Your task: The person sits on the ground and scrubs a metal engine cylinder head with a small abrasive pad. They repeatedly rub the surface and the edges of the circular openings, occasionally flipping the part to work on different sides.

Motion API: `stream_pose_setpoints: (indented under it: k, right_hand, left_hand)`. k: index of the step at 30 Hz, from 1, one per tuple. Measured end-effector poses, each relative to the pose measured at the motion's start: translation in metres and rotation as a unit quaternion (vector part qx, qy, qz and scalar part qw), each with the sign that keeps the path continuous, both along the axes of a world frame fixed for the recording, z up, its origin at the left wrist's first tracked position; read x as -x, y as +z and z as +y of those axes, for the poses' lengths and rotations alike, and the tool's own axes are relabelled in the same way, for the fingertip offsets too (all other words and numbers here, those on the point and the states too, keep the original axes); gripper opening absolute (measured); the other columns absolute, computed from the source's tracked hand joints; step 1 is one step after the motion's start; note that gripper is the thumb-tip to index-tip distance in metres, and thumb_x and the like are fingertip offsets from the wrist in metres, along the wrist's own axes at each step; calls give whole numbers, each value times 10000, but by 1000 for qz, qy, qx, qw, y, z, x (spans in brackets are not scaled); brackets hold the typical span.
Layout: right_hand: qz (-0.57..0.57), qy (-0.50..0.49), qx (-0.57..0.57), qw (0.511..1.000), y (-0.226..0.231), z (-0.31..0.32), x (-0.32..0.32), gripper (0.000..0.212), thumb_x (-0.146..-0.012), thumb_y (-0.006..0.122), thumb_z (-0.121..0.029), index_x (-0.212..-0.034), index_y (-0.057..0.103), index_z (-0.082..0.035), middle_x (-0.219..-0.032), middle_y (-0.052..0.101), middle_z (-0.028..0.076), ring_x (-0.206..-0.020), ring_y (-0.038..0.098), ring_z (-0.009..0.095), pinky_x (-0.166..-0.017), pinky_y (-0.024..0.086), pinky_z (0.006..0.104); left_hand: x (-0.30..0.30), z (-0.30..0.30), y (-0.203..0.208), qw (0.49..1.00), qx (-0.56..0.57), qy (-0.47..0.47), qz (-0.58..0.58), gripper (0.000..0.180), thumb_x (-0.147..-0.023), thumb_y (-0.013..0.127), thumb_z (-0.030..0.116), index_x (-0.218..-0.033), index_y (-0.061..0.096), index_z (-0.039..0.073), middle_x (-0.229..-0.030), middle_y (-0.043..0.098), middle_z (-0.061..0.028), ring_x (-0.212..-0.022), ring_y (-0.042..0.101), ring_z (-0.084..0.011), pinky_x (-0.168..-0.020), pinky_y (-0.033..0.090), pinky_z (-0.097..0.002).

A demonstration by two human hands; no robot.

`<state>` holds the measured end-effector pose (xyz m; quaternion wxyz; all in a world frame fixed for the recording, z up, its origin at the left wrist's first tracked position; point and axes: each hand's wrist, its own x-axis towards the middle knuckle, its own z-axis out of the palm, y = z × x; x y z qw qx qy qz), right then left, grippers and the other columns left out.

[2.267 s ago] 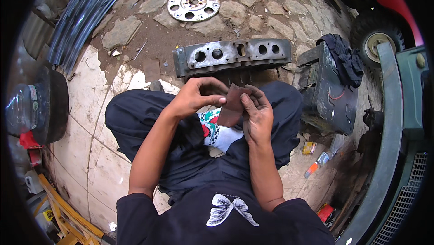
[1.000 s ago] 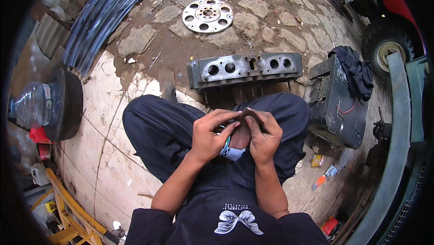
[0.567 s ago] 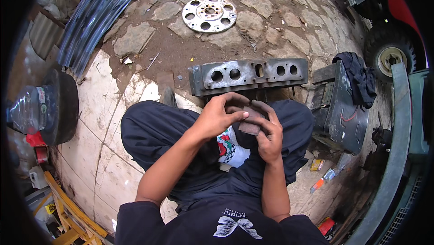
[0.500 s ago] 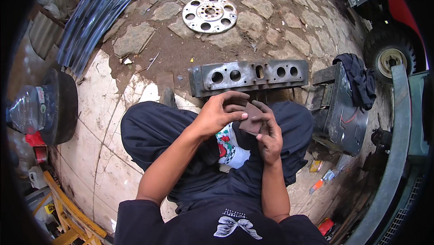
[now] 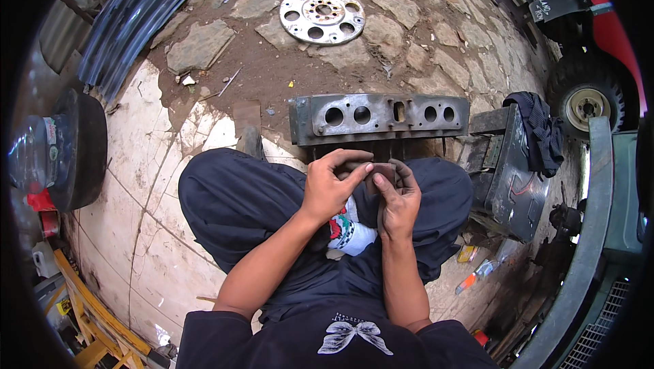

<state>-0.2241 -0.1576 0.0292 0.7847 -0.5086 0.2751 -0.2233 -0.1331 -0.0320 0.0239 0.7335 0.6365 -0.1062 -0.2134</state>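
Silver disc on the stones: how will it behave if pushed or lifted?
Likely slides rather than rolls: the silver disc lies flat. It may snag, since the paving stones look uneven. Probably stiff and fairly heavy, going by its metallic look.

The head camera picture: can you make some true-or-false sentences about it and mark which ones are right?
1. The right hand holds a thin brown sheet. True.
2. A round silver metal disc lies beyond the long grey metal block. True.
3. The clear plastic bottle is on the picture's right side. False: the clear plastic bottle is on the left.
4. The dark cloth lies on the disc. False: the dark cloth drapes over a dark boxy case.
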Motion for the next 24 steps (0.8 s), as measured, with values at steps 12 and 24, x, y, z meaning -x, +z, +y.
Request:
stream_pose_setpoints:
  k: [12, 24]
  right_hand:
    - [37, 120, 581, 804, 34, 9, -8, 426, -773, 945, -50, -1174, 800, -63, -1138, 768, 160, -980, 785, 330, -862, 639, 397]
    - [29, 93, 588, 803, 19, -8, -27, 364, -831, 879, -26, -1158, 720, -5, -1084, 771, 206, -948, 784, 366, -832, 634, 410]
  left_hand:
    - [-10, 19, -11, 991, -34, 19, 126, 219, -982, 823, 178, -1068, 842, -23, -906, 837, -95, -790, 753, -87, -729, 607, -273]
    - [-42, 37, 33, 980, -124, -153, -23, 331, -1031, 776, 234, -1240, 779, -23, -1089, 834, -155, -1014, 793, -185, -895, 613, -350]
